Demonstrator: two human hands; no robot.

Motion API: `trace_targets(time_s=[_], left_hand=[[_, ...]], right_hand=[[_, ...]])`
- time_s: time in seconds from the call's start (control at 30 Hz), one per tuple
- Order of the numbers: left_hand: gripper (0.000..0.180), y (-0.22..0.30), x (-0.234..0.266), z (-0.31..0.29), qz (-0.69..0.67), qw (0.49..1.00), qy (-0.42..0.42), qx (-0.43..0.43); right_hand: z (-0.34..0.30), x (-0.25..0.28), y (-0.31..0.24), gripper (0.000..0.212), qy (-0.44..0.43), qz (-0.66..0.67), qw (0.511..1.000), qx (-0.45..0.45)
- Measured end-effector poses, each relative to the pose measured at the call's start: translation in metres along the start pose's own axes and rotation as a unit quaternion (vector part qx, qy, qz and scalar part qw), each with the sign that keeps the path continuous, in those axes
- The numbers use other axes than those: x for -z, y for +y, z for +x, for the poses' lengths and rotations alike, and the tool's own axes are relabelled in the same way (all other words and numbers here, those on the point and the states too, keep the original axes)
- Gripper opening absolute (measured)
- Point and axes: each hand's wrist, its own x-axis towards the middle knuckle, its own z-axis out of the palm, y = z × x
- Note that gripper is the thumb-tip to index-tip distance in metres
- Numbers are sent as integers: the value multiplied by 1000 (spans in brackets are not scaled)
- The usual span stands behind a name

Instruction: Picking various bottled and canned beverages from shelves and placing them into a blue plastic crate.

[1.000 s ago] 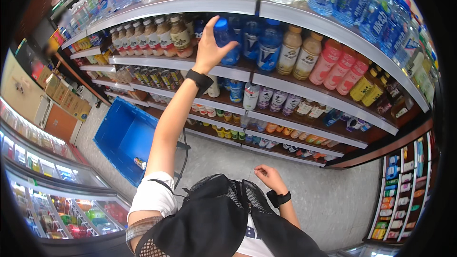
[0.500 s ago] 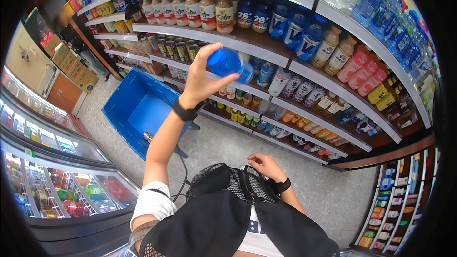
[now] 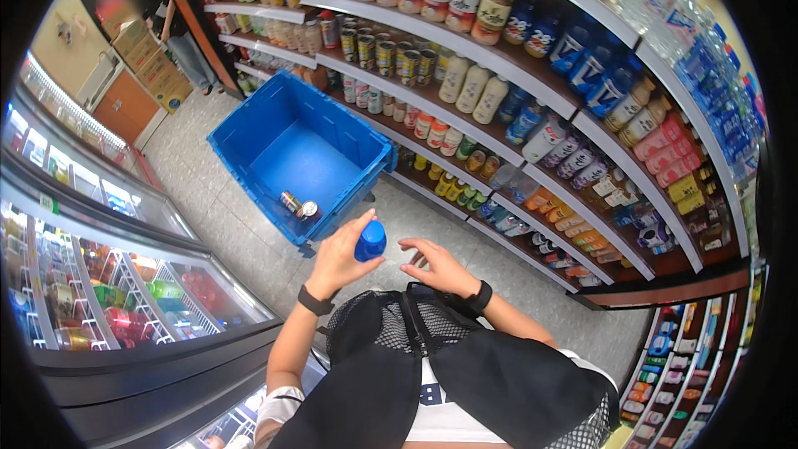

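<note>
A blue-capped bottle [image 3: 372, 239] sits in the grip of my left hand [image 3: 336, 254], in front of my chest. Seen from above, mostly its blue cap and shoulder show; the rest of it is hidden. My right hand [image 3: 440, 268] is just right of the bottle, apart from it, with fingers spread and nothing in them. Beyond my left hand stands a large blue crate [image 3: 312, 154]. Two small cans [image 3: 291, 203] lie in its near corner, one with its silver end turned up.
Drink shelves [image 3: 532, 87] with rows of bottles and cans run along the right and far side. Glass-topped chest coolers [image 3: 158, 266] line the left. Another person [image 3: 170, 25] stands far left by stacked cardboard boxes [image 3: 150, 62]. Grey tiled floor [image 3: 204, 175] lies between.
My left hand has brought the bottle from the shelf down to my chest. My right hand has risen toward it. The view has shifted, and another person and a second can now show.
</note>
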Motion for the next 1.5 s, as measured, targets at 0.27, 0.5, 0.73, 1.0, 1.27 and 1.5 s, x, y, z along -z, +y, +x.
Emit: trace_targets(time_s=[0.27, 0.5, 0.73, 1.0, 1.27, 1.5], left_hand=[[96, -1, 7, -70, -11, 996, 31, 88], [99, -12, 21, -90, 43, 990, 26, 134], [92, -54, 66, -74, 12, 988, 34, 147], [72, -111, 108, -54, -63, 985, 34, 158], [53, -218, 135, -79, -32, 972, -32, 230], [55, -291, 134, -79, 141, 949, -253, 124]], right_hand=[[53, -64, -45, 55, -47, -70, 994, 65], [87, -93, -62, 58, -95, -105, 985, 99], [150, -116, -73, 52, -132, -135, 977, 97], [212, -134, -79, 46, -31, -88, 993, 69], [245, -165, -63, 45, 169, -57, 983, -40], [289, -197, -4, 43, 227, -145, 937, -222]])
